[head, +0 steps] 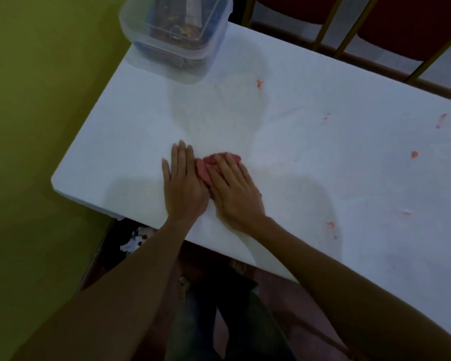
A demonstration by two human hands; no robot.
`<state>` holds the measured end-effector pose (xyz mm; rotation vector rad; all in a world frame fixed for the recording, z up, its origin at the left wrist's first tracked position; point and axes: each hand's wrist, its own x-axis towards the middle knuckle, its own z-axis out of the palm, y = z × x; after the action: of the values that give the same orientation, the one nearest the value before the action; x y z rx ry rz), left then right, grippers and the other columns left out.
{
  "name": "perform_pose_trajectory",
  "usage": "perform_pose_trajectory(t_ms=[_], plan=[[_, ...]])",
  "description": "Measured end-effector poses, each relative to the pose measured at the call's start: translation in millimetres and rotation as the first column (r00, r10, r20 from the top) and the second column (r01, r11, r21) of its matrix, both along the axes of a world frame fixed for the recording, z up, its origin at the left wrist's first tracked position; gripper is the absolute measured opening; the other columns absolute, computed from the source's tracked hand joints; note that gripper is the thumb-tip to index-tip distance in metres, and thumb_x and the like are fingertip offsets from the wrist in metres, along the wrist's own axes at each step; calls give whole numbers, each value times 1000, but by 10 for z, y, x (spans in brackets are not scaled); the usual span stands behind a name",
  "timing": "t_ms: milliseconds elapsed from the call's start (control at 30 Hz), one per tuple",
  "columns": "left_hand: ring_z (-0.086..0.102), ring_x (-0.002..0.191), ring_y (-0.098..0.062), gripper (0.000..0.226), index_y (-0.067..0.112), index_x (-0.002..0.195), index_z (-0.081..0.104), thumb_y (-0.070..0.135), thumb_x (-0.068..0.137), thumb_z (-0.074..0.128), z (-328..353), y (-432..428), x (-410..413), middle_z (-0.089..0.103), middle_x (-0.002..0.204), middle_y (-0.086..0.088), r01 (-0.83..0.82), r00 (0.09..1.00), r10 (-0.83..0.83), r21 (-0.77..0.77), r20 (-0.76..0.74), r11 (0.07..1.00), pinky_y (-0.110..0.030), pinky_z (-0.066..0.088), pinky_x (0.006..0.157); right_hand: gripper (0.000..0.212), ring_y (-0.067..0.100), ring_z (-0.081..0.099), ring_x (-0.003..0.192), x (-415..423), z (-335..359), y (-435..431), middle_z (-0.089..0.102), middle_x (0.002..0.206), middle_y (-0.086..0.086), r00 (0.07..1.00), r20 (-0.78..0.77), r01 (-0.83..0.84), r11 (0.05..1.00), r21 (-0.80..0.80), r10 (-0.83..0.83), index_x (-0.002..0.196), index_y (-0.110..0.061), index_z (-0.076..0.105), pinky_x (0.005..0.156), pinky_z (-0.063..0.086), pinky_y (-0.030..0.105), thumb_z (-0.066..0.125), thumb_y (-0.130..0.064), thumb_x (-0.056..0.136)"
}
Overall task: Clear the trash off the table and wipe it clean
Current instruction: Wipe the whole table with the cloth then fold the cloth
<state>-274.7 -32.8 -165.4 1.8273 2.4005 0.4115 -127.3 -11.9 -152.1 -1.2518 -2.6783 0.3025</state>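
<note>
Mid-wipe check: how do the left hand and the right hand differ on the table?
The left hand lies flat on the bare table, while the right hand presses down on the pink cloth. The left hand's fingers point straight away from the person; the right hand's fingers angle toward the left hand. Both hands are open, fingers fairly straight, side by side near the table's near edge.
</note>
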Motion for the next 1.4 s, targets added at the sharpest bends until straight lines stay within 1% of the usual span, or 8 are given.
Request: perform_pose_trajectory(t_ms=[200, 367, 567, 767, 967, 1133, 1300, 1400], plan=[[10, 155, -22, 52, 4, 156, 24, 23, 107, 21, 3, 21, 32, 18, 165, -10, -48, 999, 49, 27, -2, 998, -47, 13, 125, 65, 36, 8, 154, 437, 92, 646, 17, 166, 16, 763, 47, 646, 763, -25, -645, 159, -11, 22, 122, 7, 59, 30, -31, 97], [11, 155, -23, 52, 3, 155, 25, 22, 107, 24, 7, 2, 17, 20, 165, -11, -40, 999, 41, 28, -21, 999, -48, 15, 124, 62, 31, 17, 154, 67, 121, 358, 26, 163, 15, 992, 58, 110, 992, 64, -113, 154, -3, 33, 125, 13, 52, 44, -21, 95], [11, 155, -22, 51, 5, 155, 25, 21, 107, 24, -2, 23, 33, 20, 165, -10, -59, 998, 60, 27, -36, 998, -47, 14, 124, 60, 39, 18, 152, 234, 80, 1088, 27, 161, 23, 799, -31, 601, 798, 29, -601, 152, 5, 31, 124, 16, 51, 36, -19, 97], [17, 153, -27, 50, 1, 153, 31, 18, 106, 32, 0, 22, 27, 25, 162, -15, -43, 998, 45, 59, -37, 997, -52, 21, 121, 55, 31, 26, 151, 59, 134, 735, 35, 159, 14, 999, -23, -49, 998, 33, 49, 151, -7, 40, 124, 22, 48, 48, -25, 100], [20, 151, -35, 49, 2, 148, 42, 19, 103, 28, 58, 510, 204, 28, 160, -20, -82, 996, 82, 24, 36, 996, -57, 22, 120, 53, 38, 24, 150, 222, 96, 1732, 36, 157, 22, 857, -38, 514, 858, 3, -513, 149, 0, 40, 124, 19, 50, 41, -21, 101], [9, 154, -33, 64, 5, 151, 33, 23, 91, 22, 218, 1671, 199, 18, 163, -19, 10, 993, 0, -87, 114, 996, -51, 10, 124, 53, 30, 27, 151, 87, 58, 1639, 36, 158, 16, 999, 35, 32, 996, 85, -36, 152, -5, 38, 125, 19, 47, 44, -28, 105], [19, 153, -27, 51, 8, 152, 36, 22, 103, 31, 22, 1766, 143, 26, 163, -14, 0, 1000, 0, 43, 3, 999, -49, 16, 124, 55, 33, 15, 154, 337, 80, 2543, 25, 163, 19, 781, 10, 625, 780, -33, -625, 155, -1, 27, 126, 6, 44, 32, -27, 107], [19, 153, -26, 52, 7, 152, 36, 23, 103, 28, -36, 1784, 130, 27, 162, -14, 8, 1000, -8, 64, -4, 998, -49, 17, 123, 52, 32, 21, 152, -59, 98, 2498, 29, 161, 17, 866, -19, 500, 866, -5, -500, 155, -4, 29, 126, 13, 45, 32, -21, 106]])
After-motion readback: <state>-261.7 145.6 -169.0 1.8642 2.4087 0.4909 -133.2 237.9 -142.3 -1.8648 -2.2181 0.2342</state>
